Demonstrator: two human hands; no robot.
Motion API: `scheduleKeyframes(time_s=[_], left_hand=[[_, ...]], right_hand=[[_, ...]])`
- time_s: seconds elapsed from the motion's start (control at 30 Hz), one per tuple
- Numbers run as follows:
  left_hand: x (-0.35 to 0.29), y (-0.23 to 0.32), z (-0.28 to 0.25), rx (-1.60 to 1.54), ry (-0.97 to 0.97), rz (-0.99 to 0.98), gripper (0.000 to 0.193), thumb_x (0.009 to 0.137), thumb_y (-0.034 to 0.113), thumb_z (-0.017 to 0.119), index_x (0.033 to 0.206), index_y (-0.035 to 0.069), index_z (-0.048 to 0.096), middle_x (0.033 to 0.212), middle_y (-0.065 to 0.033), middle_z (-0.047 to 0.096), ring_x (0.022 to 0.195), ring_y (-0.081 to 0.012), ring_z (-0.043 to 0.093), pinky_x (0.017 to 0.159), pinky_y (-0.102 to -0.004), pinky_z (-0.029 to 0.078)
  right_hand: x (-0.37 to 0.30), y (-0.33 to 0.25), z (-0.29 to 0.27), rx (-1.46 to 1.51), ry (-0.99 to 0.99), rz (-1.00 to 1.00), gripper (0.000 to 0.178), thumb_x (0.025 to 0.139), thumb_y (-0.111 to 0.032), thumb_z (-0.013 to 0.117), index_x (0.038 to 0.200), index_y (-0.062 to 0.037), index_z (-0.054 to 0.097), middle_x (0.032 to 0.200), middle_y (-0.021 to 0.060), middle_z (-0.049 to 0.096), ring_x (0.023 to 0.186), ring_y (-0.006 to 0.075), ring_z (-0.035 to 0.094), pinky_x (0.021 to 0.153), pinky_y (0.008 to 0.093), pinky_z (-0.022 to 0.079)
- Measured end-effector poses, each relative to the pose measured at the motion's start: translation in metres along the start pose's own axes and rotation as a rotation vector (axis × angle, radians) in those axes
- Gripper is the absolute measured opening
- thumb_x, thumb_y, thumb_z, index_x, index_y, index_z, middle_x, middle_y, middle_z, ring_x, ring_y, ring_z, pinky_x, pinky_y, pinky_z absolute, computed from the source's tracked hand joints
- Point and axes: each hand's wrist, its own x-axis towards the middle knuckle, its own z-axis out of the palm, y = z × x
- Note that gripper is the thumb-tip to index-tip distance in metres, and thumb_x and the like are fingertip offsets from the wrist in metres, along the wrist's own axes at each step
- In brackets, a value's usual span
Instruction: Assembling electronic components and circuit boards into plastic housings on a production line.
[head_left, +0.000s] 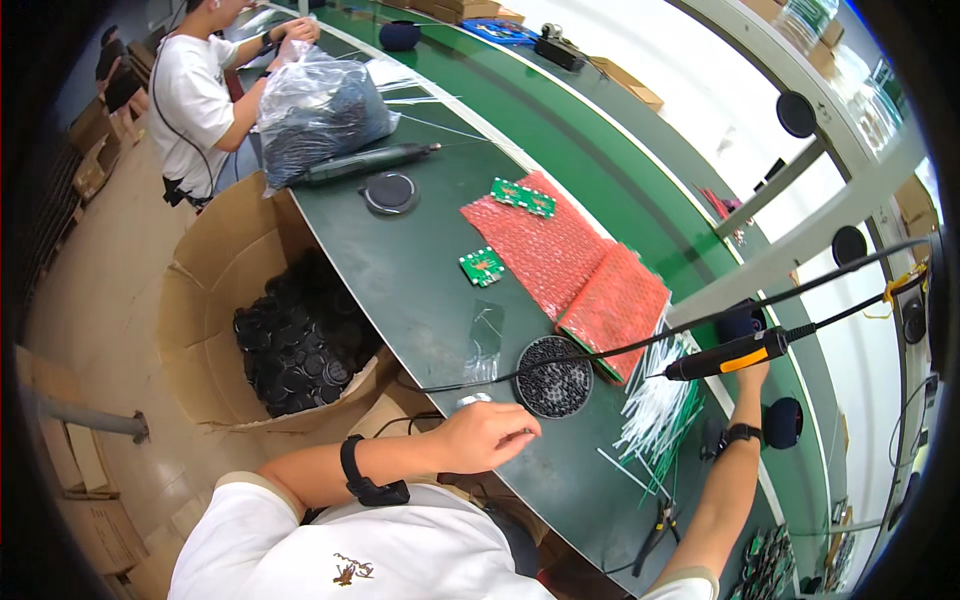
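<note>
My left hand [488, 436] lies palm down at the near edge of the dark green table [420, 280], fingers curled beside a round black dish of small dark screws [555, 377]. Whether it holds anything is hidden. A black wrist strap [365, 480] sits on that forearm. My right hand [752, 376] is raised over the right side of the table, gripping a black and orange electric screwdriver [728, 356] whose cable runs up to the right. A black watch [740, 433] is on that wrist.
Two red bubble-wrap sheets [560, 260] carry a green circuit board [522, 197]; another board [482, 266] lies beside them. White and green ties [660, 405], pliers [655, 530], a clear bag [485, 340]. A cardboard box of black discs [295, 340] stands left. A co-worker [195, 95] holds a plastic bag [315, 105].
</note>
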Motion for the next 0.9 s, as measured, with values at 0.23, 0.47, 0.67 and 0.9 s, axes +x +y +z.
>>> scheduleKeyframes(time_s=[0.23, 0.47, 0.67, 0.9], left_hand=[[0.001, 0.008, -0.011, -0.153, 0.07, -0.022, 0.01, 0.095, 0.007, 0.07, 0.105, 0.005, 0.074, 0.085, -0.0044, 0.071, 0.062, -0.0101, 0.062, 0.057, -0.0275, 0.049], [0.03, 0.002, -0.079, -0.178, 0.324, -0.219, 0.01, 0.102, 0.011, 0.065, 0.106, 0.004, 0.071, 0.081, 0.0037, 0.066, 0.068, -0.0022, 0.057, 0.059, -0.0222, 0.046], [0.078, -0.07, -0.195, 0.878, 0.579, -0.102, 0.04, 0.081, 0.023, 0.085, 0.116, 0.01, 0.069, 0.1, -0.0107, 0.067, 0.099, -0.03, 0.065, 0.085, -0.0455, 0.052], [0.087, -0.097, -0.245, 1.113, 0.515, -0.314, 0.03, 0.088, 0.028, 0.079, 0.113, 0.013, 0.075, 0.115, -0.0098, 0.075, 0.109, -0.028, 0.069, 0.087, -0.0438, 0.056]], right_hand=[[-0.137, -0.104, -0.095, 0.336, -0.079, -0.033, 0.03, 0.095, -0.008, 0.07, 0.123, -0.0038, 0.06, 0.108, 0.0106, 0.07, 0.096, 0.0202, 0.069, 0.078, 0.0318, 0.055], [-0.358, -0.195, -0.164, 0.614, -0.469, 0.244, 0.011, 0.092, 0.004, 0.068, 0.1, -0.0002, 0.063, 0.083, 0.0053, 0.067, 0.067, 0.0114, 0.066, 0.059, 0.0246, 0.053], [-0.453, -0.204, -0.128, 0.597, -0.343, 0.176, 0.009, 0.092, -0.001, 0.074, 0.091, 0.0003, 0.065, 0.078, 0.0031, 0.065, 0.065, 0.0095, 0.062, 0.06, 0.0224, 0.05], [-0.455, -0.207, -0.116, 0.416, -0.159, 0.022, 0.01, 0.085, 0.0, 0.077, 0.084, -0.0005, 0.067, 0.074, 0.0044, 0.063, 0.059, 0.0093, 0.055, 0.052, 0.0234, 0.039]])
